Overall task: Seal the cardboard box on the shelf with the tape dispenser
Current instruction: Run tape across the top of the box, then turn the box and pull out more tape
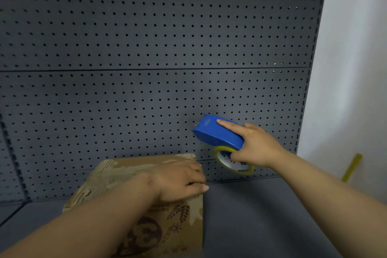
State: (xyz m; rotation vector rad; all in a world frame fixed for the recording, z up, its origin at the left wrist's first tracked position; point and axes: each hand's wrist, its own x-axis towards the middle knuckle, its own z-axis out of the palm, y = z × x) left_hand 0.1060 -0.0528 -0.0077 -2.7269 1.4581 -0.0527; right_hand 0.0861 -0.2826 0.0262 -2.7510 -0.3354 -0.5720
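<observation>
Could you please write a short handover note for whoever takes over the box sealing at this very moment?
Left hand: flat on top of the cardboard box, steadying it on the shelf.
Right hand: holds the blue tape dispenser in the air, right of the box, in front of the pegboard, not touching the box.
Done: dispenser picked up, box held down.
Left: bring the dispenser to the box, run the tape over the top, cut it.

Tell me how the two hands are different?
The left hand lies flat on top of the box, pressing it down. The right hand is raised off the shelf, gripping the blue tape dispenser beside the box. Both are bare.
</observation>
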